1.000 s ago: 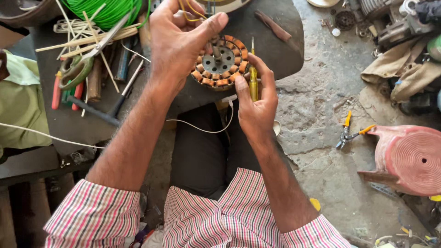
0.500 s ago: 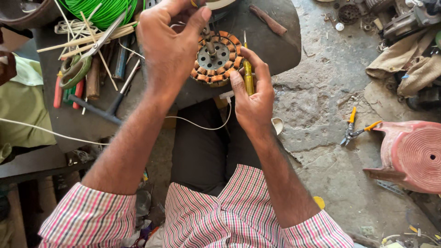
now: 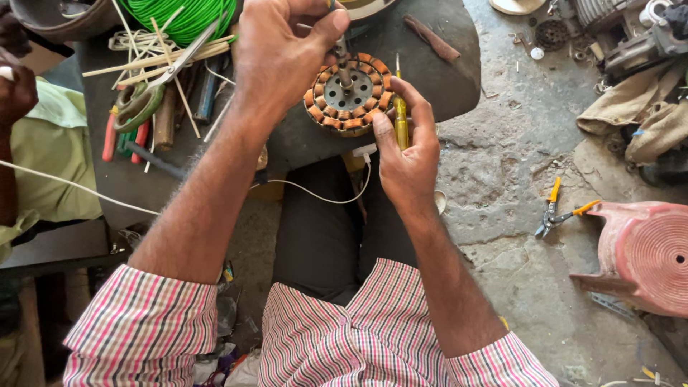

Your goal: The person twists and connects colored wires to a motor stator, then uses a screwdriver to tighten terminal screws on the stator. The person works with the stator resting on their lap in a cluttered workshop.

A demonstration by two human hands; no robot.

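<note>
At far left, another person's hand (image 3: 16, 89) rests over a pale green garment (image 3: 50, 154). Next, on the dark work board (image 3: 129, 179): green-handled scissors (image 3: 154, 89), thin pale sticks (image 3: 154, 50), red-handled tools (image 3: 122, 140), with a coil of green wire (image 3: 179, 14) at the board's top edge. A thin white wire (image 3: 86, 192) runs from the left edge across toward the lap. Left hand (image 3: 276, 57) is raised over the board, fingers pinched on a thin metal rod or shaft standing at the centre of the motor stator (image 3: 349, 93). The stator, a round core ringed with copper-coloured windings, lies flat on the board near its front edge. Right hand (image 3: 405, 154) grips a yellow-handled screwdriver (image 3: 400, 118) upright, just beside the stator's right rim, fingertips touching the windings. Farther right on the concrete floor: yellow-handled pliers (image 3: 555, 211), then an overturned pink plastic stool (image 3: 641, 254).
</note>
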